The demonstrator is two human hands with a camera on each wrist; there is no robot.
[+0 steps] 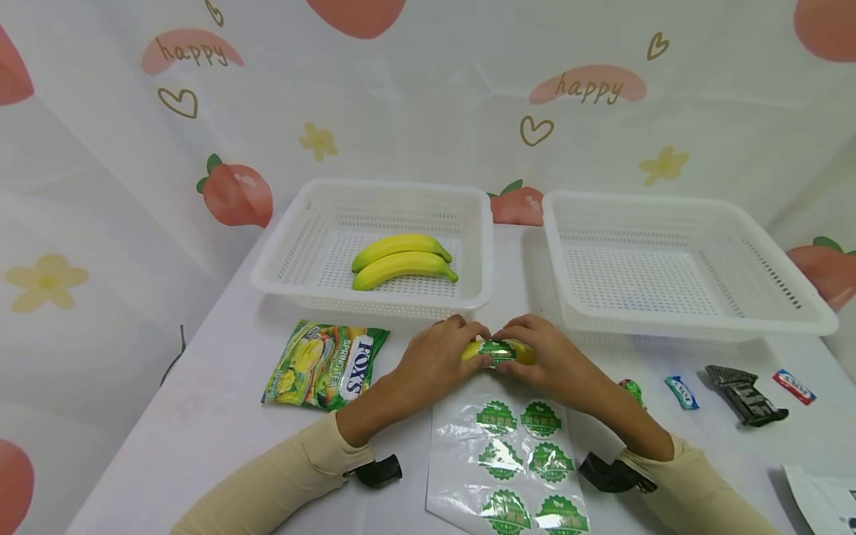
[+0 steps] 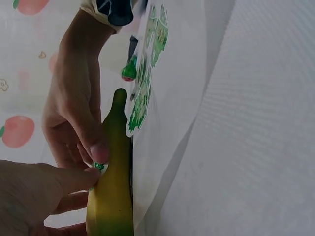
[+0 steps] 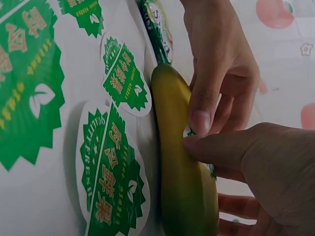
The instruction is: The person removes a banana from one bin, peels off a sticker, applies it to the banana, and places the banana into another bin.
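Both hands are on one yellow banana at the middle of the table. A green round sticker lies on its upper side. My left hand grips the banana from the left, its thumb at the sticker's edge. From the other side, my right hand holds it, fingers behind and thumb in front. In the right wrist view both thumbs meet over the sticker, hiding much of it, and the banana lies just beyond the sticker sheet. A sheet of green stickers lies in front of the hands.
Two bananas lie in the left white basket; a second white basket stands right. Left of the hands is a Fox's candy bag. Rightward lie a blue-wrapped candy, a black packet and a red-wrapped candy.
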